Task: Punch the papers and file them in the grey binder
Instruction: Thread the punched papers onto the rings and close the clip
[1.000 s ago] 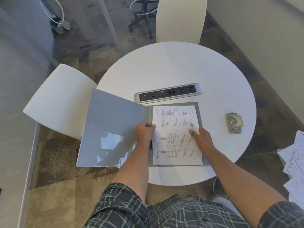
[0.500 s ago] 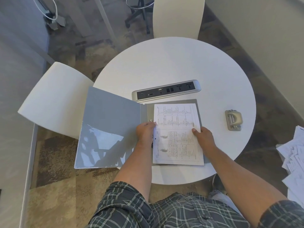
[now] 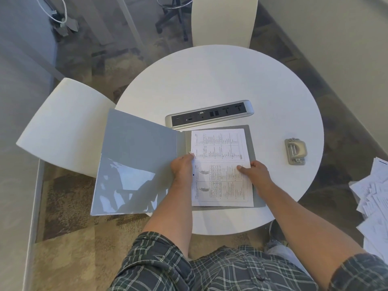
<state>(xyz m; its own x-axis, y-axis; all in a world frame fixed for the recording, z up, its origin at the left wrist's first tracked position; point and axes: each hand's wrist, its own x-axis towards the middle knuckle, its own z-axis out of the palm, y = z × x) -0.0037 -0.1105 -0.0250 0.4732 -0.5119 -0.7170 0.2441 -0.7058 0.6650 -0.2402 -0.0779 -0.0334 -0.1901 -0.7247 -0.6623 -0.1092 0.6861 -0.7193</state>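
Note:
The grey binder (image 3: pixel 134 156) lies open on the round white table (image 3: pixel 220 80), its front cover hanging over the table's left edge. Printed papers (image 3: pixel 220 156) rest on the binder's right half. My left hand (image 3: pixel 182 169) presses on the papers' left margin at the spine, over the rings. My right hand (image 3: pixel 256 173) holds the papers' right edge, thumb on top. A punched hole shows on the left margin just below my left hand. The silver hole punch (image 3: pixel 295 151) stands alone at the table's right side.
A silver power strip (image 3: pixel 210 117) is set in the table just beyond the binder. White chairs stand at the left (image 3: pixel 63 127) and far side (image 3: pixel 224 19). A loose pile of papers (image 3: pixel 373 198) lies off the table at the right.
Both hands stay on the papers; my left hand shifted slightly along the spine edge. The camera view has drifted a little.

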